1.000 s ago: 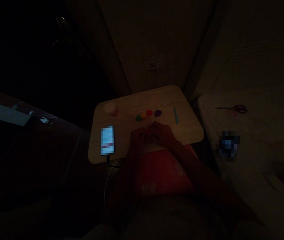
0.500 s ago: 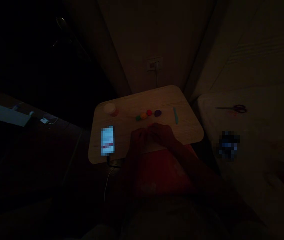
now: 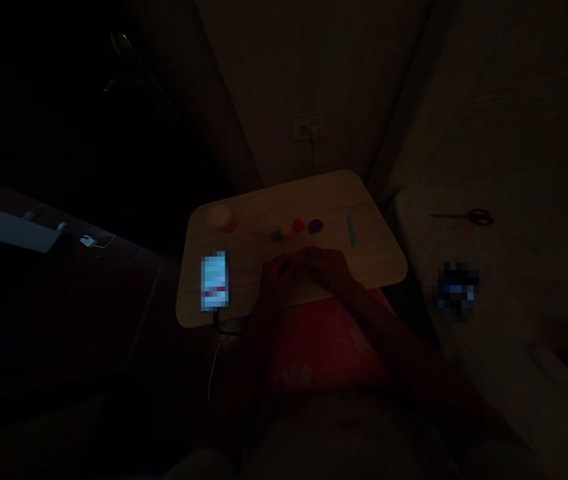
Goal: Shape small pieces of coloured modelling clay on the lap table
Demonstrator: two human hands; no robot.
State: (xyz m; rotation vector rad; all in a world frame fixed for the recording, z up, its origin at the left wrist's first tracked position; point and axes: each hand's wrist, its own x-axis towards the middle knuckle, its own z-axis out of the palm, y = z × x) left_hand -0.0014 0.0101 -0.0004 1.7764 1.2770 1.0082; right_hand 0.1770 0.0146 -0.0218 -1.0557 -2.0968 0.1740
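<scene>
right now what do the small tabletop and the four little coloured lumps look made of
The pale rounded-corner tabletop looks like matt wood or wood-look laminate: faint grain lines show. The green, orange, red and purple lumps look like soft modelling clay, uneven and dull, though the dim light leaves that open.

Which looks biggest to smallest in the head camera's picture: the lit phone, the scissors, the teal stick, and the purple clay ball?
1. Lit phone, clearly the largest.
2. Scissors, long but thin, and farther off, so unsure.
3. Teal stick.
4. Purple clay ball, the smallest.
</scene>
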